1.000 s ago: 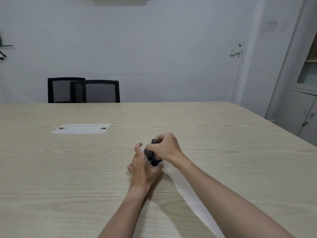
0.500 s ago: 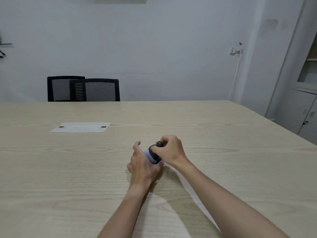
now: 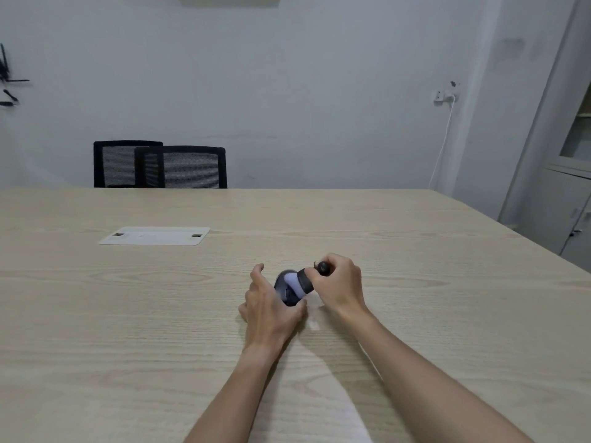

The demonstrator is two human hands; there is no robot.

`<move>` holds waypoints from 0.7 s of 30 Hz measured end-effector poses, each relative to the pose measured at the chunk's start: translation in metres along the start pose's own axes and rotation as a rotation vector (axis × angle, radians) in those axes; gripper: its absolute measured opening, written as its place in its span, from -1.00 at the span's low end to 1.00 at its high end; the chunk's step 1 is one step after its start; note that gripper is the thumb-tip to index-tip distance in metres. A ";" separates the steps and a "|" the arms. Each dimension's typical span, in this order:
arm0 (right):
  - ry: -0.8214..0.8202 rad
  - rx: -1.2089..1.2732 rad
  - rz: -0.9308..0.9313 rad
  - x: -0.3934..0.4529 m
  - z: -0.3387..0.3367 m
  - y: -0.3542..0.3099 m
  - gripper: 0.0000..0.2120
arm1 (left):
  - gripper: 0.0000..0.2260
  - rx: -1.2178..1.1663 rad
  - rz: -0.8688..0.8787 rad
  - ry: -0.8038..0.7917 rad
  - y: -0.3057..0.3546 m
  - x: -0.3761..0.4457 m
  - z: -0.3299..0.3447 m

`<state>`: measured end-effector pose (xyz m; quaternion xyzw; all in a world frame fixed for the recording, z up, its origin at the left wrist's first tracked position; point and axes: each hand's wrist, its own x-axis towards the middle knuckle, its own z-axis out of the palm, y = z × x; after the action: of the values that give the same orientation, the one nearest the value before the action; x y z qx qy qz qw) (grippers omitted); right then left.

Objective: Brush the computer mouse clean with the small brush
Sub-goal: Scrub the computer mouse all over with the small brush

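A dark computer mouse (image 3: 284,290) sits tilted on the wooden table (image 3: 128,314), near the middle. My left hand (image 3: 270,306) grips it from the left and below, thumb at its near edge. My right hand (image 3: 339,284) grips the small brush (image 3: 303,281) by its dark handle. The brush's pale bristles lie against the top of the mouse. The mouse's underside and far side are hidden by my fingers.
A white flat cover plate (image 3: 155,235) is set into the table at the back left. Two black mesh chairs (image 3: 160,166) stand behind the far edge. A grey cabinet (image 3: 563,187) stands at the right, beyond the table's right edge.
My right hand has shifted to the right, uncovering the mouse and the brush's pale bristles. My left hand has stayed on the mouse.
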<state>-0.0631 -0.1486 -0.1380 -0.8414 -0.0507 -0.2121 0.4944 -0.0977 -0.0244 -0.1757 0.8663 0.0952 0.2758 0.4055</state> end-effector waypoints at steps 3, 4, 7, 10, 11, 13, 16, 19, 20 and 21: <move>0.079 0.017 -0.033 0.007 -0.003 -0.004 -0.75 | -0.14 0.012 -0.008 0.012 0.002 0.000 0.000; 0.080 0.032 -0.040 0.007 -0.004 -0.005 -0.75 | -0.13 0.015 -0.012 0.009 0.002 0.000 0.000; -0.035 0.110 -0.009 0.005 -0.002 -0.008 -0.78 | -0.10 0.019 -0.005 -0.002 0.000 0.001 0.001; -0.155 0.095 0.024 0.003 0.002 -0.005 -0.81 | -0.11 0.014 0.000 -0.013 0.000 0.000 0.001; -0.137 0.068 0.025 0.004 0.002 -0.003 -0.83 | -0.11 0.021 0.003 -0.013 0.000 0.000 0.000; -0.043 0.032 0.036 0.007 0.001 0.001 -0.85 | -0.13 0.028 0.000 -0.010 0.001 -0.001 0.000; 0.045 0.012 0.035 0.010 -0.003 0.004 -0.86 | -0.20 0.034 -0.018 -0.013 0.003 -0.001 -0.001; 0.010 0.092 0.076 0.009 -0.004 0.007 -0.84 | -0.21 0.059 -0.019 -0.019 0.003 0.000 0.000; -0.027 0.160 0.113 0.008 -0.004 0.008 -0.83 | -0.21 0.064 -0.019 -0.021 0.003 0.000 0.000; -0.071 0.228 0.146 0.007 -0.004 0.009 -0.82 | -0.20 0.069 -0.016 -0.023 0.002 0.000 0.001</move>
<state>-0.0548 -0.1572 -0.1412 -0.7880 -0.0304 -0.1386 0.5991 -0.0978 -0.0263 -0.1746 0.8822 0.1068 0.2592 0.3784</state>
